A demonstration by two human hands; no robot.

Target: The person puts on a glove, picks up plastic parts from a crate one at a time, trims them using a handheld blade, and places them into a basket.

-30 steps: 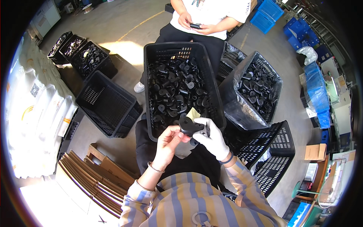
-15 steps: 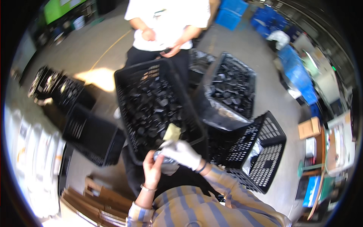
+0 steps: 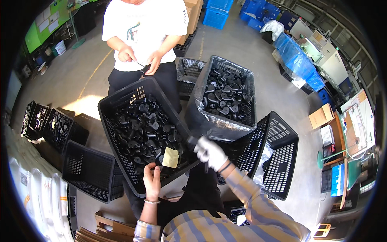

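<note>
My left hand (image 3: 152, 182), bare, is at the near edge of a black perforated crate (image 3: 105, 117) full of black plastic parts (image 3: 151, 121). Its fingers are raised and slightly apart, with nothing visible in them. My right hand (image 3: 210, 154), in a white glove, is at the crate's right rim. It is closed around a dark piece (image 3: 192, 141) that sticks out past the fingers; motion blur hides its exact kind. Between the hands a pale yellow slip of paper (image 3: 170, 157) lies on the parts.
Across the crate stands a person in a white shirt (image 3: 147, 24), holding a black part and a thin tool. A lined bin (image 3: 219, 131) of similar parts stands to the right, beside perforated crates (image 3: 282, 161). More crates (image 3: 88, 169) are on the left, with cardboard (image 3: 117, 228) below.
My hands were together over a greyish item at the near edge; now they are apart, the right one at the crate's right rim. The view has shifted and sharpened.
</note>
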